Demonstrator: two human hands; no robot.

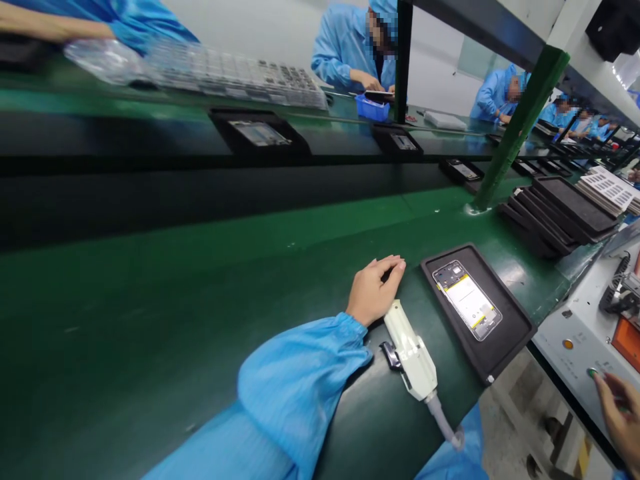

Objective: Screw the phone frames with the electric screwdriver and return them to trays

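Observation:
My left hand [375,288] rests on the green bench with its fingers curled together, and nothing shows in them. Just below it lies a cream handheld tool [413,357] with a grey cable. To the right, a black tray [506,327] holds an opened phone [467,300] with a white and yellow middle. At the right edge my right hand [620,413] is partly in view, fingers apart, its fingertips at a green button [593,373] on a light grey machine panel [565,370].
Stacked black trays [560,213] stand at the right beside a green post [520,127]. Along the raised line are more trays with phones [260,133], clear plastic trays [235,73] and a blue bin [373,108]. People in blue work across the bench.

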